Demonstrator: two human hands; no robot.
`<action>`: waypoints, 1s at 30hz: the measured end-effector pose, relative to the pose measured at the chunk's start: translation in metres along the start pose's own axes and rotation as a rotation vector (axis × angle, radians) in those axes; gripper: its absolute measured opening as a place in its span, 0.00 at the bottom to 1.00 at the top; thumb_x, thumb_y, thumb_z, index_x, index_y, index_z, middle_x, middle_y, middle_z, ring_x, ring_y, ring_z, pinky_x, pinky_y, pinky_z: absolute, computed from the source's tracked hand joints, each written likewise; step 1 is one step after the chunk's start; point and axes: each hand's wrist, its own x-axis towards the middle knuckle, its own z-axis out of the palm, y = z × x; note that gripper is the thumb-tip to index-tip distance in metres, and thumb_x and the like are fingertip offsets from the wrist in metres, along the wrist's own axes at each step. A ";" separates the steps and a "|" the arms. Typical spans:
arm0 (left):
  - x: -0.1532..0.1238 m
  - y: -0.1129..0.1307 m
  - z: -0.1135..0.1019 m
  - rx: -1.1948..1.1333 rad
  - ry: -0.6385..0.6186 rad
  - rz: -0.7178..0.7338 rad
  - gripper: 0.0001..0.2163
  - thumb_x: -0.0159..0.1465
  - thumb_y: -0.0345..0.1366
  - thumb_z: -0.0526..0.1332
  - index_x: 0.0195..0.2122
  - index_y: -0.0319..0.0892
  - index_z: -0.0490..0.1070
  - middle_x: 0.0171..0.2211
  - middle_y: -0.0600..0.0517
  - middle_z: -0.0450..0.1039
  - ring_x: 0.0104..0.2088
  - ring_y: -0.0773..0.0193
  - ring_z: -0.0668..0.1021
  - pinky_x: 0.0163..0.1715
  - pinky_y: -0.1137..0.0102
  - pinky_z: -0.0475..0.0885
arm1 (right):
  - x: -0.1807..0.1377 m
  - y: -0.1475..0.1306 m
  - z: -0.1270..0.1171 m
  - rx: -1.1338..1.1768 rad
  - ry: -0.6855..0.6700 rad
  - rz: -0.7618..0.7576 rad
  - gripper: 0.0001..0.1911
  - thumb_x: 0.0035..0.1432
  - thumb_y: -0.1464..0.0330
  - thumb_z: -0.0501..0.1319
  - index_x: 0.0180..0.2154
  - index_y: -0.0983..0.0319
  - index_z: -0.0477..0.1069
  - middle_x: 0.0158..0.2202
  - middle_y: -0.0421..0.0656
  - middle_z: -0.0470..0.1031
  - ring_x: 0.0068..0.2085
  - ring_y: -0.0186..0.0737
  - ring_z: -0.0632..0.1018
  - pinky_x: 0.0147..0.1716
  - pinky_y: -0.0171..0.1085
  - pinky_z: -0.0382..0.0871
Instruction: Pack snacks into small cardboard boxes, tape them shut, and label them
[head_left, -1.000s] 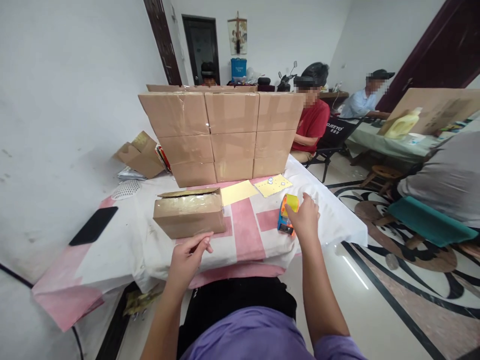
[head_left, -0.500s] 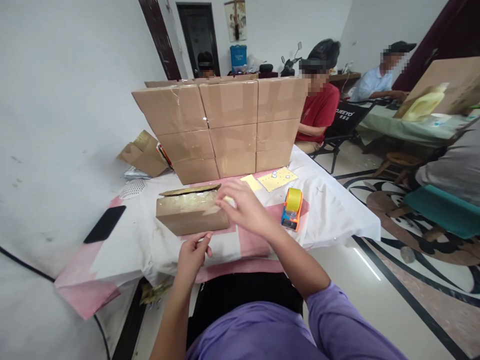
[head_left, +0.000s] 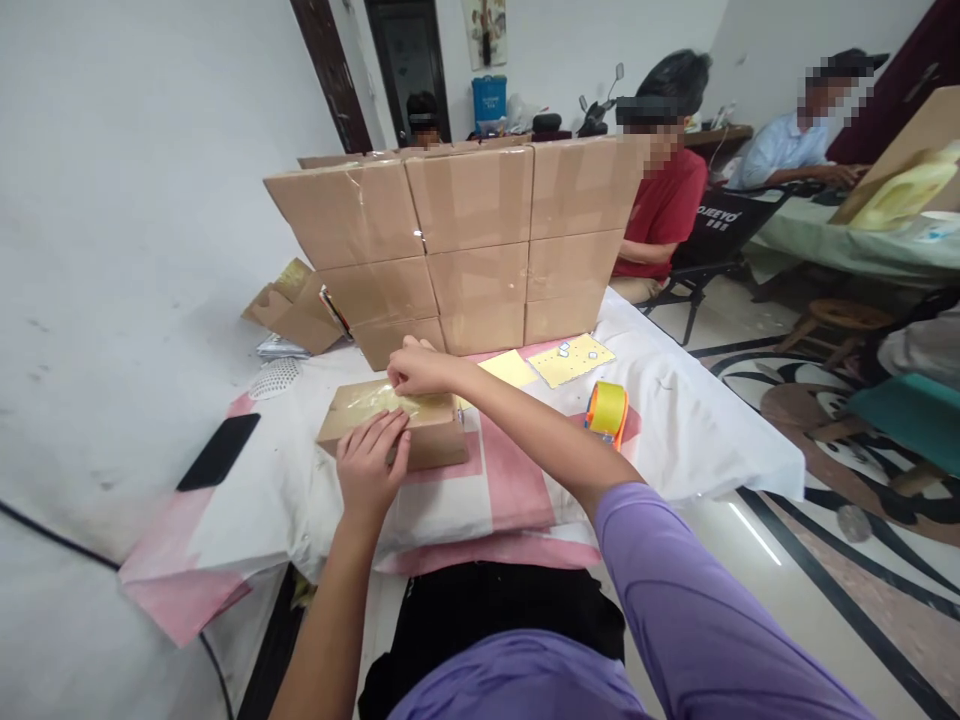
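A small brown cardboard box [head_left: 439,440] lies on the table in front of me, its top glossy with tape. My left hand [head_left: 367,465] lies flat on the box's near side, fingers stretched out. My right hand [head_left: 416,368] reaches across to the box's top far edge with the fingers pinched together; what they pinch is too small to make out. An orange and yellow tape dispenser [head_left: 607,412] stands on the table to the right, apart from both hands.
A wall of stacked taped cartons [head_left: 457,250] stands behind the box. Yellow sheets [head_left: 574,358] lie before it. A black phone [head_left: 219,451] rests at the left on the pink and white cloth [head_left: 675,430]. Other people sit beyond, at the right and back.
My right hand left the tape dispenser and crossed left to the box's top edge. The left hand rose from the table edge onto the box. The raised flap now lies down.
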 end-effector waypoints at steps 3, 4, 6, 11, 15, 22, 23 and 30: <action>-0.013 0.003 0.008 -0.004 0.059 -0.043 0.13 0.69 0.34 0.61 0.52 0.45 0.78 0.50 0.48 0.83 0.54 0.53 0.81 0.55 0.60 0.63 | 0.000 0.017 0.001 -0.068 0.078 0.130 0.15 0.47 0.67 0.76 0.30 0.64 0.72 0.37 0.40 0.77 0.51 0.46 0.71 0.53 0.44 0.63; -0.017 0.005 0.008 -0.013 0.077 -0.052 0.13 0.68 0.34 0.62 0.52 0.45 0.78 0.50 0.48 0.83 0.54 0.53 0.81 0.55 0.60 0.63 | -0.001 0.025 -0.002 -0.078 0.165 0.201 0.17 0.46 0.67 0.77 0.32 0.64 0.70 0.40 0.42 0.77 0.51 0.47 0.71 0.54 0.45 0.63; -0.021 0.007 0.007 -0.034 0.097 -0.062 0.13 0.67 0.33 0.63 0.51 0.45 0.79 0.50 0.47 0.83 0.54 0.52 0.81 0.56 0.60 0.63 | -0.010 0.044 -0.012 -0.064 0.377 0.352 0.15 0.50 0.71 0.74 0.33 0.62 0.68 0.42 0.46 0.76 0.50 0.47 0.72 0.53 0.45 0.64; -0.025 0.006 0.010 -0.051 0.133 -0.050 0.15 0.66 0.32 0.63 0.54 0.45 0.78 0.50 0.46 0.83 0.54 0.52 0.81 0.56 0.59 0.62 | -0.068 0.076 -0.002 0.440 0.625 0.510 0.08 0.60 0.70 0.62 0.29 0.60 0.66 0.29 0.38 0.71 0.33 0.37 0.72 0.38 0.37 0.66; -0.026 0.001 0.021 -0.036 0.150 -0.085 0.13 0.66 0.34 0.61 0.51 0.44 0.79 0.49 0.45 0.83 0.54 0.51 0.81 0.58 0.58 0.62 | -0.117 0.062 0.059 0.842 0.663 0.531 0.04 0.57 0.71 0.61 0.30 0.61 0.72 0.30 0.38 0.74 0.33 0.35 0.74 0.38 0.35 0.68; -0.027 0.001 0.031 0.021 0.212 -0.123 0.12 0.67 0.36 0.58 0.47 0.42 0.79 0.46 0.42 0.83 0.53 0.50 0.82 0.59 0.54 0.65 | -0.137 0.040 0.108 1.001 0.566 0.583 0.15 0.53 0.72 0.64 0.44 0.62 0.80 0.40 0.42 0.80 0.33 0.34 0.75 0.37 0.36 0.70; -0.028 0.002 0.032 0.027 0.221 -0.117 0.12 0.67 0.37 0.58 0.47 0.42 0.79 0.46 0.42 0.83 0.52 0.50 0.82 0.59 0.54 0.65 | -0.138 0.041 0.107 1.000 0.555 0.588 0.14 0.53 0.71 0.65 0.44 0.62 0.80 0.39 0.42 0.80 0.32 0.34 0.74 0.36 0.36 0.70; -0.029 0.002 0.033 0.053 0.222 -0.154 0.13 0.68 0.39 0.57 0.47 0.42 0.78 0.46 0.41 0.83 0.52 0.48 0.81 0.57 0.51 0.66 | -0.140 0.040 0.108 0.981 0.571 0.628 0.11 0.53 0.66 0.69 0.40 0.61 0.79 0.37 0.42 0.80 0.31 0.35 0.74 0.32 0.35 0.67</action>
